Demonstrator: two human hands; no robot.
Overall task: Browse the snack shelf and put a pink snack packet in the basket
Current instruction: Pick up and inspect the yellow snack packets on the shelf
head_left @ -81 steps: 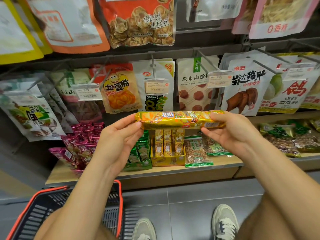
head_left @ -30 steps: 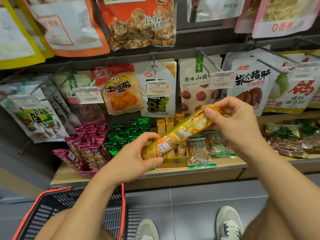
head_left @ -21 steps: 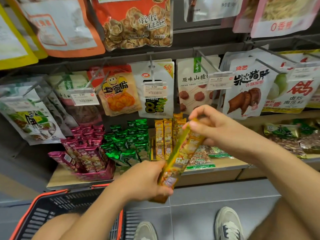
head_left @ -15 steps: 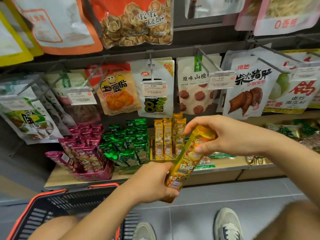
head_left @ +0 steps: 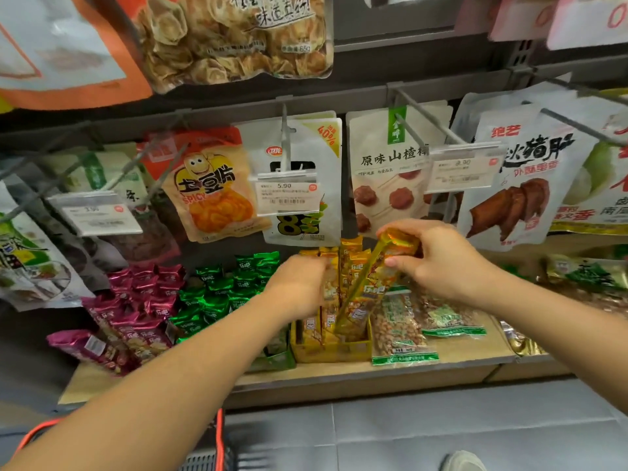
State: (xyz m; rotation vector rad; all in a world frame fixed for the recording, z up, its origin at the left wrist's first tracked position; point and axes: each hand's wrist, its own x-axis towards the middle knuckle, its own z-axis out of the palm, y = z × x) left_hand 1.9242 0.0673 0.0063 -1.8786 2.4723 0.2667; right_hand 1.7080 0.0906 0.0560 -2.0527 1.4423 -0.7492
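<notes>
Where motion blurs the view: the left hand point(head_left: 299, 287) is smeared in front of the standing yellow packets, at 9 o'clock of the right hand; I cannot tell whether its fingers are clenched, released or grasping anything.
Right hand point(head_left: 438, 263): fingers and thumb pinch the top end of the long yellow packet point(head_left: 368, 294).
Long yellow packet: a slim, glossy foil tube, tilted with its top toward 1 o'clock; its lower end dips out of sight into the yellow box point(head_left: 331, 350).
Yellow box: a low-walled card tray of upright packets of the same kind, partly covered by the left hand.
Pink snack packets point(head_left: 136, 311): on the shelf at 9 o'clock of the left hand, well apart from both hands; crinkled shiny foil in a leaning pile, none held.
Green packets point(head_left: 221, 294): the same crinkled foil, between the pink ones and the yellow box.
Basket point(head_left: 220, 433): at 6 o'clock; only a red rim and a bit of dark plastic grid show, the rest hidden behind the left forearm or cut off by the bottom edge.
Shelf point(head_left: 452, 355): a pale wood-look board with a grey front lip.
Peanut bags point(head_left: 397, 328): flat, clear film with green bands, lying just at 3 o'clock of the yellow box.
Hanging pouches point(head_left: 210, 192): flat pouches on grey metal pegs at 12 o'clock; the top row is cut off by the frame.
Shoe point(head_left: 462, 462): a pale toe at 5 o'clock, cut off by the bottom edge.
</notes>
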